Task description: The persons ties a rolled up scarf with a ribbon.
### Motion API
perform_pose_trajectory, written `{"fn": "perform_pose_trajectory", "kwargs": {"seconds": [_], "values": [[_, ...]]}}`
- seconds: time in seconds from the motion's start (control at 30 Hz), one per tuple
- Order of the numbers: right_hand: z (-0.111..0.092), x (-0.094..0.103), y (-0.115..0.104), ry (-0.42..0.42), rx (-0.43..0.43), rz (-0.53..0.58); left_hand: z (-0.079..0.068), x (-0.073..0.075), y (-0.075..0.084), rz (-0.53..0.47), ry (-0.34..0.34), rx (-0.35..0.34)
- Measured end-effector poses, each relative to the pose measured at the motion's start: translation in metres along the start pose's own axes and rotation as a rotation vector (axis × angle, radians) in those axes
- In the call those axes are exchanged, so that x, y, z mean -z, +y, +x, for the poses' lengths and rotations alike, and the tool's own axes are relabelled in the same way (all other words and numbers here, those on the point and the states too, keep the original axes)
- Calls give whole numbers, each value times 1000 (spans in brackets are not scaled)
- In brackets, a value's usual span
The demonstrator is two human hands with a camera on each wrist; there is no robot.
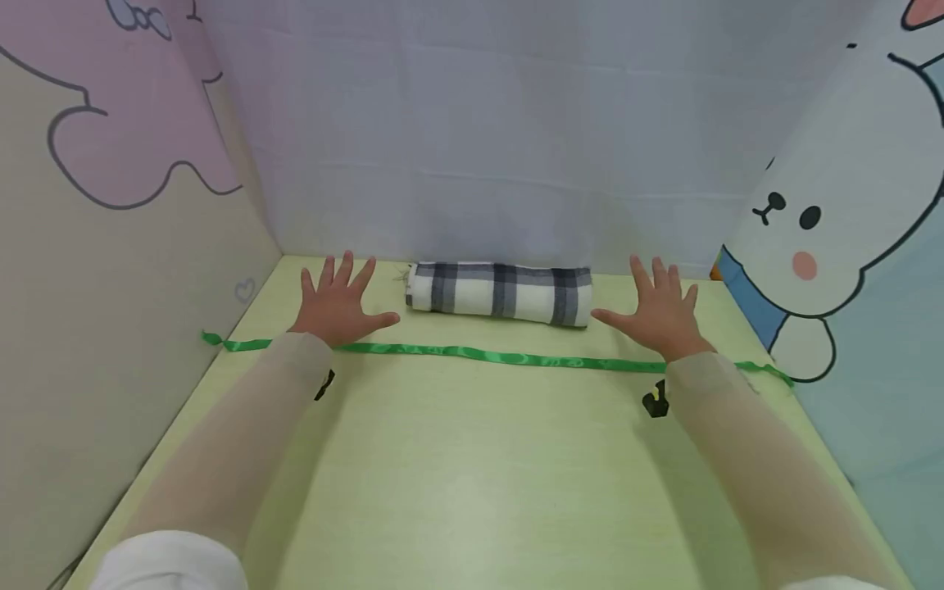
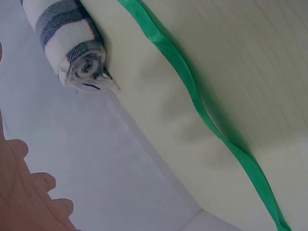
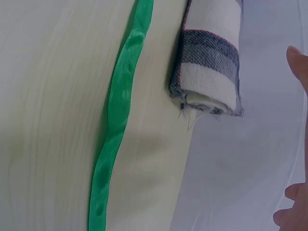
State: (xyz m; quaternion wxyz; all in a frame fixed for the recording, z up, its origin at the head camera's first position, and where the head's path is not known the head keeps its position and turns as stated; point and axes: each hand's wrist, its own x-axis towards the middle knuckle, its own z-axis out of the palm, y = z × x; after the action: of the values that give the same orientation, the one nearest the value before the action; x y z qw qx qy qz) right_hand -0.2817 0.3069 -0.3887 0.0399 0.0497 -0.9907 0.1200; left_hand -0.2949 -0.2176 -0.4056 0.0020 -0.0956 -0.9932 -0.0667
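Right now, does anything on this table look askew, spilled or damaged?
Nothing looks spilled. The rolled checked cloth has loose threads at both ends, so it looks frayed. The green ribbon lies wavy and partly twisted across the table instead of straight and flat.

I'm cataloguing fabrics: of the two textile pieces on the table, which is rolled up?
The white-and-dark checked woven cloth: its end shows a spiral in the left wrist view. The shiny green ribbon lies stretched out, unrolled.
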Motion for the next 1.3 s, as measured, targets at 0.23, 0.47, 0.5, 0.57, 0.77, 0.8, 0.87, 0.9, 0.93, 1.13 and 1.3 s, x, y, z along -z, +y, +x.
{"fn": "perform_pose_trajectory", "kwargs": {"seconds": [0.23, 0.47, 0.5, 0.57, 0.77, 0.8, 0.87, 0.9, 0.93, 1.13, 1.3], "values": [[5, -4, -18, -29, 14, 38, 12, -9, 13, 12, 90, -110], [6, -14, -27, -3, 23, 94, 20, -19, 30, -5, 158, -228], [6, -17, -28, -1, 25, 101, 21, -20, 32, -4, 157, -237], [7, -22, -30, 4, 33, 118, 23, -23, 37, 0, 153, -252], [9, -34, -43, 5, 53, 135, 28, -27, 51, -13, 151, -292], [9, -35, -45, -2, 58, 130, 29, -27, 54, -24, 144, -296], [9, -39, -51, -14, 75, 119, 31, -28, 59, -35, 127, -302], [10, -42, -53, -21, 84, 111, 32, -29, 61, -35, 117, -305], [10, -44, -56, -30, 93, 104, 32, -29, 64, -40, 107, -306], [13, -50, -71, -52, 130, 92, 39, -31, 78, 9, 53, -314], [15, -55, -77, -66, 153, 92, 43, -38, 86, 9, 22, -335]]}}
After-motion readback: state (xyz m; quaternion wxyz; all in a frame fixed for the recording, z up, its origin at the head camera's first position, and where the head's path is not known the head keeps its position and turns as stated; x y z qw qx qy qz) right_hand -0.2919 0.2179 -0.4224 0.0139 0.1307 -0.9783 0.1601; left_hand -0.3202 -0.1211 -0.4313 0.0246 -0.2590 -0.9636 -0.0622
